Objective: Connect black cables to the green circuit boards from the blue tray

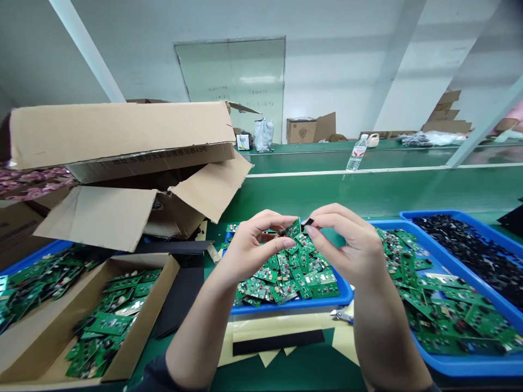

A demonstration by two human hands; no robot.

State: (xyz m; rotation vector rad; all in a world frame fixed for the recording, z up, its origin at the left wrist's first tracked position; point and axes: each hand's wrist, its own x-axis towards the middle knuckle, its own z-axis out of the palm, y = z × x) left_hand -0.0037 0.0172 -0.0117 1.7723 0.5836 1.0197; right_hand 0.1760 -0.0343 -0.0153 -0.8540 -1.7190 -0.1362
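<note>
Above the middle tray, my left hand [255,247] is closed around a small green circuit board [293,228], gripping it between thumb and fingers. My right hand [353,242] pinches a small black strip [308,222] between thumb and forefinger, right at the board's edge. Whether the strip touches the board cannot be made out. Beneath both hands, a blue tray [286,309] holds a heap of similar green boards [281,272]. A long black strip [278,342] lies on yellowish paper [253,328] in front of that tray, and small cutters [341,314] lie partly behind my right forearm.
At right stand a blue tray of boards [469,366] and another of small black parts [461,239]. An open carton of boards [141,332] is at left, below large cardboard boxes [122,130]. A water bottle [357,153] stands on the ledge behind.
</note>
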